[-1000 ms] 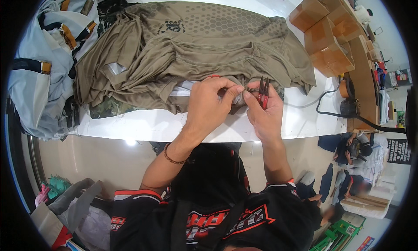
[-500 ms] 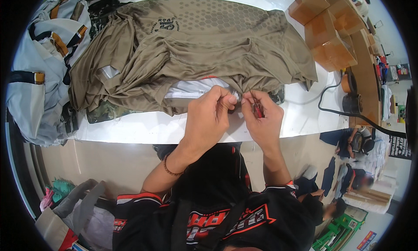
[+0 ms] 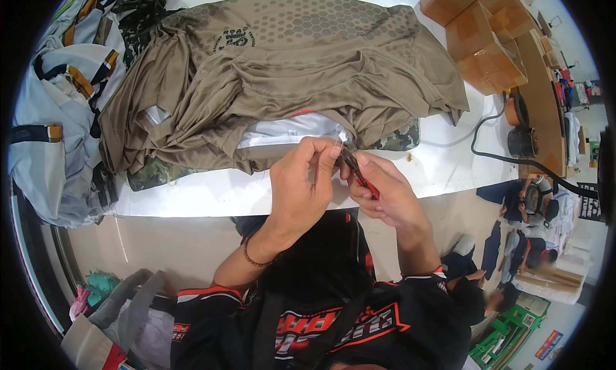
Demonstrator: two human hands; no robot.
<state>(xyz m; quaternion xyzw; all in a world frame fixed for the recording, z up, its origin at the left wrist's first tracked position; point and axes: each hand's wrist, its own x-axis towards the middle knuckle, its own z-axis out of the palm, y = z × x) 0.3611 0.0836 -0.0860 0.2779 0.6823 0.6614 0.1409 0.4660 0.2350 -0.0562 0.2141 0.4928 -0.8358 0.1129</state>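
An olive-brown jersey with a honeycomb print lies spread and wrinkled on the white table. At its near edge a fold opens on a white piece of fabric. My left hand is closed in a pinch at the right end of that white piece; what lies between its fingertips is too small to make out. My right hand grips small thread snips with a red handle and dark blades. The blades point up and left, right beside the left fingertips.
Camouflage cloth shows under the jersey. Light blue-grey garments heap at the left. Cardboard boxes, tape rolls and a black cable are at the right. Beyond, people sit near piled clothes.
My right hand has turned the snips so their blades point toward the left fingertips, and it has shifted slightly lower. My left hand has moved slightly down and left, still pinching.
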